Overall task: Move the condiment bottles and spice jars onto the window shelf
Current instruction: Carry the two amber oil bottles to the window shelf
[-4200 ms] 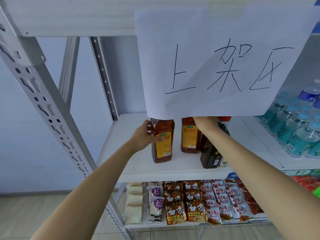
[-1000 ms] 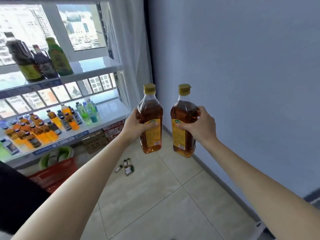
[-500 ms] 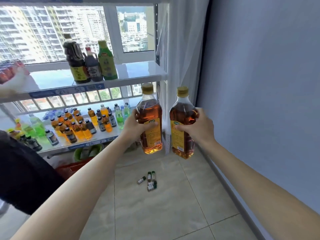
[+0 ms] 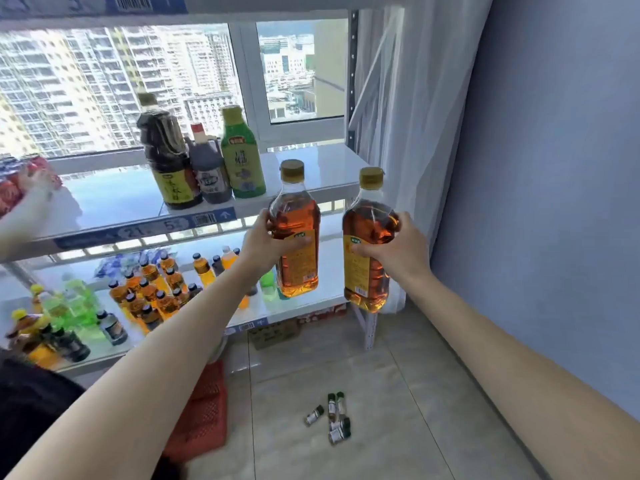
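**Two amber bottles held before window shelf**

While both arms reach forward, left hand (image 4: pixel 263 242) wraps curled fingers round a clear ribbed plastic bottle of amber liquid, yellow cap (image 4: pixel 295 237); right hand (image 4: pixel 398 251) grips its twin bottle (image 4: pixel 367 244) the same way. Both upright, in the air, just in front of the glossy white window shelf (image 4: pixel 329 174). Three tall bottles, dark, dark and green (image 4: pixel 242 157), stand on it.
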